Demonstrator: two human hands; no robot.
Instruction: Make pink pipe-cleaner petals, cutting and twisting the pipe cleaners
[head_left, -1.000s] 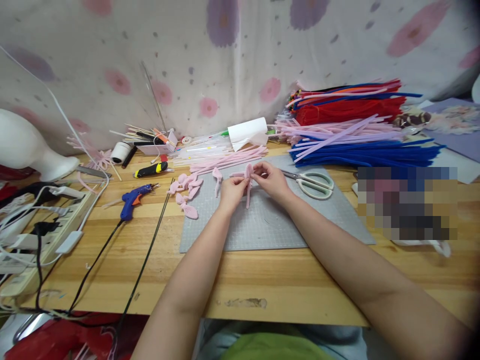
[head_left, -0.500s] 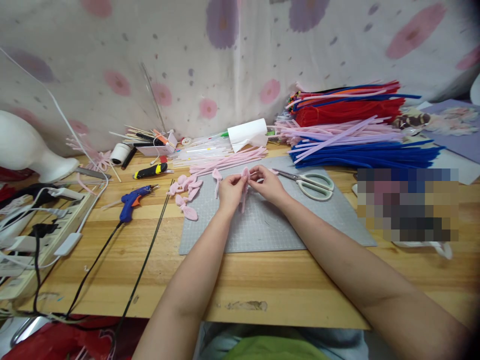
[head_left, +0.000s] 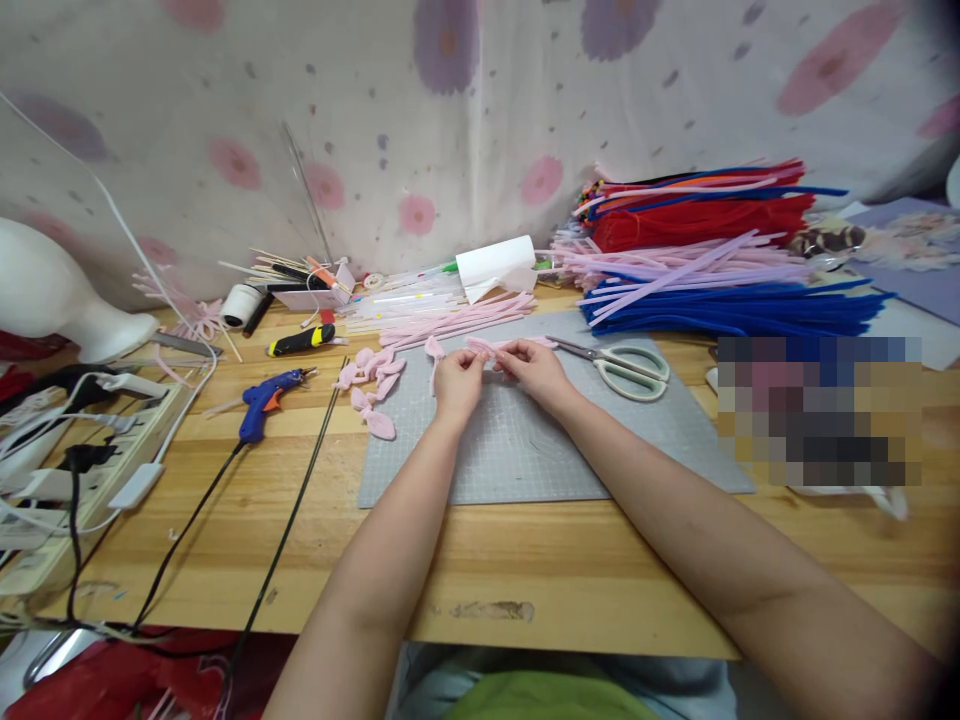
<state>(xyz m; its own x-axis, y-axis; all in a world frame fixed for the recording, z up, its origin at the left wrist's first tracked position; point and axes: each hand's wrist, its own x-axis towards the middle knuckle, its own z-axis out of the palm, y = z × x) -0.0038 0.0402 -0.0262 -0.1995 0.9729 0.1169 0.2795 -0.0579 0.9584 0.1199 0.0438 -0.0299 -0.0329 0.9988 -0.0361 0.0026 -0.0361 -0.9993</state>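
As we look down through the head view, both hands are close together over the grey cutting mat, which lies on the wooden tabletop. Our left hand has its grip narrowed to a pinch on a fuzzy pink piece, thumb against fingers, and our right hand pinches the same piece just beside it. The fingers hide much of that piece, so we cannot tell its full shape, nor whether the pink tip showing beyond the right hand belongs to it. We judge the step in hand to be bending or twisting the fuzzy stem into form. Just left of the left hand stands a separate pink piece, and farther left lie shaped pink pieces at the mat's edge. The next move, we think, calls for one pinch to hold steady while the other turns the stem. To the right, the scissors rest near the right hand, within easy reach should an end need trimming.
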